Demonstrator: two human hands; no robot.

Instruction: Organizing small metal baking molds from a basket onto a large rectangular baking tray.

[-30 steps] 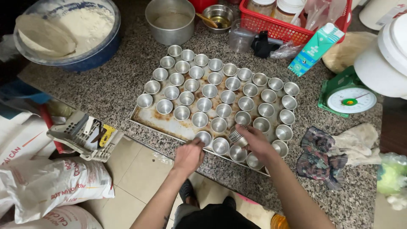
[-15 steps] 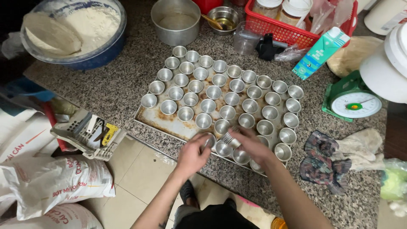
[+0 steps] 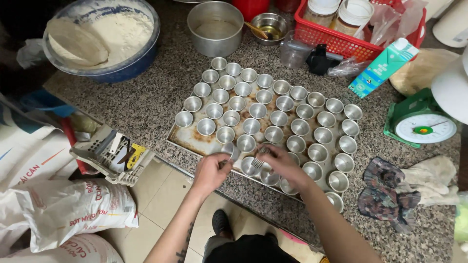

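Note:
A worn baking tray (image 3: pixel 187 140) lies on the speckled counter, filled with several rows of small metal cups (image 3: pixel 258 110). My left hand (image 3: pixel 210 172) is closed around one metal cup (image 3: pixel 230 150) at the tray's near edge. My right hand (image 3: pixel 280 163) grips a small fluted metal mould (image 3: pixel 259 160) just to the right of it, over the nearest row of cups. Both hands are close together, almost touching.
A blue basin of flour and dough (image 3: pixel 100 36) sits far left, a steel pot (image 3: pixel 215 27) behind the tray, a red basket (image 3: pixel 360 29) and green carton (image 3: pixel 383 65) far right. A green scale (image 3: pixel 421 124) and rags (image 3: pixel 404 187) lie right. Sacks (image 3: pixel 63 209) stand below the counter edge.
My left hand has lifted a cup from the tray's near row and drawn it toward my right hand, which has moved left to meet it. The view has shifted slightly.

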